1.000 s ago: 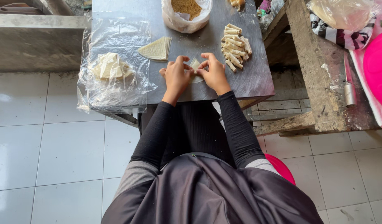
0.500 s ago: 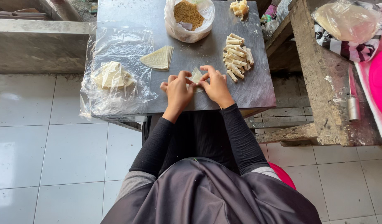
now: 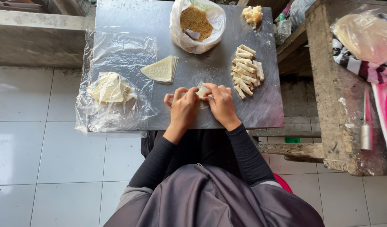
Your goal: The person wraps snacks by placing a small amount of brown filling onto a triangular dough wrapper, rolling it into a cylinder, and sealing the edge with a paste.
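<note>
Both hands were down on the metal table (image 3: 117,17), left hand (image 3: 183,110) and right hand (image 3: 220,105) pinched in from either side on one small pastry wrapper (image 3: 201,91), fingertips curled over it, so closed on it and not flat or open. The wrapper sat right at the front-middle of the tabletop, just beside the person's edge, mostly hidden under the fingers, so can't tell how far folded it was. Wrists were bent in, forearms in black sleeves coming up from the lap, elbows tucked. As for progress, I'd say decently along but not near done: a pile of finished rolls (image 3: 246,69) lay just right of the hands, approx a dozen+ stacked. Left to go looked like plenty, w/ a fan of triangle wrappers (image 3: 160,69) up-left of the hands, more wrappers in the clear plastic bag (image 3: 111,90) at the left edge, and a white bag of brown crumbly filling (image 3: 195,21) at the back, pretty full. A small lump of something pale (image 3: 252,14) was at the back right corner, can't tell what.
</note>
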